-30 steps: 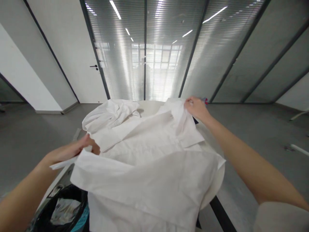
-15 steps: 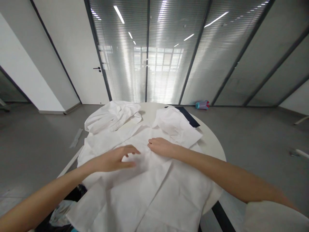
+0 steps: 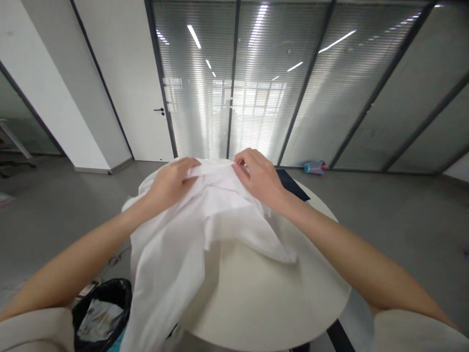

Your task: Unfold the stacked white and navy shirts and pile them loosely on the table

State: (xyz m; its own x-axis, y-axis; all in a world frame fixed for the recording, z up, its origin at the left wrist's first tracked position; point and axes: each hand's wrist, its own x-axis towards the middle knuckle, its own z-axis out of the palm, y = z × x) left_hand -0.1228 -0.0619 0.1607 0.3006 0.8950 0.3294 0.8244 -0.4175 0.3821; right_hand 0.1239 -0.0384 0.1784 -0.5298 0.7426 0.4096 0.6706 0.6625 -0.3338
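Note:
A white garment, by its look a shirt (image 3: 227, 215), hangs lifted and bunched between my two hands over the round white table (image 3: 264, 298). At its upper left edge, the thumb and fingers of my left hand (image 3: 170, 183) are closed on the fabric. My right hand (image 3: 259, 178) pinches the same edge on the right side. Loose folds drape down toward me, and a long part hangs over the table's left edge. A pointed end of the cloth touches the tabletop below my right wrist. Cloth behind my left hand is mostly hidden.
A dark blue flat item (image 3: 293, 186) lies at the table's far right. On the floor at lower left stands a bin with a black liner (image 3: 122, 293). By the glass wall lies a blue and pink object (image 3: 314, 167). A white door (image 3: 139, 122) is ahead left.
My hands have moved up and away from me, now gripping the cloth. The garment, spread flat over the table before, is lifted and gathered, uncovering the near tabletop.

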